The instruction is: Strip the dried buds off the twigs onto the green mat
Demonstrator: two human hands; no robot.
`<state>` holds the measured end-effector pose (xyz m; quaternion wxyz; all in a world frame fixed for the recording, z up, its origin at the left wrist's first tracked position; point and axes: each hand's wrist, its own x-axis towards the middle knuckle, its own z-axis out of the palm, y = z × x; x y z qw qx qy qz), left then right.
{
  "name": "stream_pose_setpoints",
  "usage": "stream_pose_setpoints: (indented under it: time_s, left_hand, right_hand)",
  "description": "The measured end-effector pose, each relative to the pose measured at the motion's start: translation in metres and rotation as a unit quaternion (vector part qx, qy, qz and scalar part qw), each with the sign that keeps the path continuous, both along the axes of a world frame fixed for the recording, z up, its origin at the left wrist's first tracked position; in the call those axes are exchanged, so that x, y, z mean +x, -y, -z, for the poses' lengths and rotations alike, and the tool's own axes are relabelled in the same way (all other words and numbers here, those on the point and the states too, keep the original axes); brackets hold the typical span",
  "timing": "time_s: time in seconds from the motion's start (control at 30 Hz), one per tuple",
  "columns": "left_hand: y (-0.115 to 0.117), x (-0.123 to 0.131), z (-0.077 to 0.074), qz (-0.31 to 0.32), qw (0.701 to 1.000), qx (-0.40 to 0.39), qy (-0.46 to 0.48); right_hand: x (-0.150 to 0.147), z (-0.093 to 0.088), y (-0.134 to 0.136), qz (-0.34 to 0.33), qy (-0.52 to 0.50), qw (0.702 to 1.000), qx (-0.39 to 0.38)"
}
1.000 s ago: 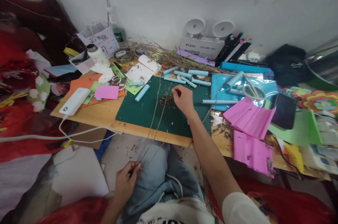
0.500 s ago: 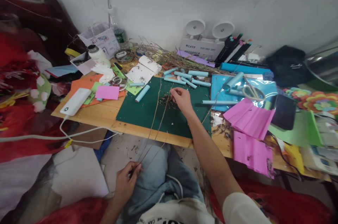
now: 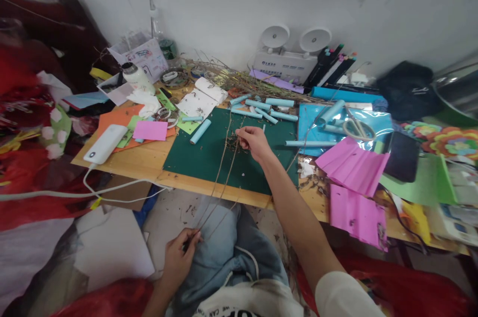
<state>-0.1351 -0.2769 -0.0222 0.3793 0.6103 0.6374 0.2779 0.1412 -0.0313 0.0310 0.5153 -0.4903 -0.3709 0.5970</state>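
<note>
My left hand [image 3: 182, 250], low over my lap, is closed on the lower ends of several thin dry twigs [image 3: 219, 172]. These twigs slant up and away across the table edge and over the green cutting mat [image 3: 186, 158]. Over the middle of the mat, my right hand [image 3: 254, 142] pinches with thumb and forefinger at the upper part of one twig. Beneath its fingertips lies a small heap of dark brown plant bits [image 3: 232, 143]. Whether the pinch holds the twig itself or a bit on it is too small to tell.
Blue paper tubes [image 3: 280, 103] lie along the mat's far edge, with a twig bundle [image 3: 246, 83] behind. Pink folded paper [image 3: 351, 167] and a black phone [image 3: 401, 156] are at right. A white power bank [image 3: 105, 144] with a cable is at left. A white router [image 3: 286, 65] stands against the wall.
My right hand has shifted slightly left and down over the heap, still pinching. My left hand stays in place with the twigs. The view has moved very little.
</note>
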Motion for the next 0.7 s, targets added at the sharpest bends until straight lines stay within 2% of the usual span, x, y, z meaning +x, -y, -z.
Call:
stream_pose_setpoints:
  time_s: [0.13, 0.2, 0.27, 0.33, 0.47, 0.6, 0.7]
  left_hand:
    - [-0.001, 0.000, 0.000, -0.006, 1.000, 0.010, -0.002]
    - [-0.001, -0.001, 0.002, -0.008, 1.000, 0.007, -0.003]
    - [0.000, -0.002, 0.003, -0.007, 1.000, 0.001, -0.002]
    - [0.002, -0.003, 0.004, -0.005, 1.000, -0.004, 0.000]
    - [0.003, -0.005, 0.006, 0.001, 1.000, -0.013, 0.004]
    - [0.004, -0.006, 0.007, 0.006, 1.000, -0.019, 0.008]
    - [0.004, -0.006, 0.006, 0.005, 1.000, -0.026, 0.008]
  right_hand:
    - [-0.004, 0.003, 0.002, -0.082, 0.051, 0.995, -0.015]
    - [-0.005, 0.003, 0.003, -0.101, 0.076, 0.992, -0.018]
    - [-0.005, 0.003, 0.003, -0.072, 0.110, 0.991, -0.012]
    - [-0.003, 0.002, 0.001, -0.008, 0.127, 0.992, -0.001]
    - [0.004, -0.001, -0.004, 0.088, 0.037, 0.995, 0.013]
    - [0.011, -0.001, -0.007, 0.109, -0.037, 0.993, 0.003]
    - [0.013, 0.000, -0.007, 0.095, -0.076, 0.992, -0.017]
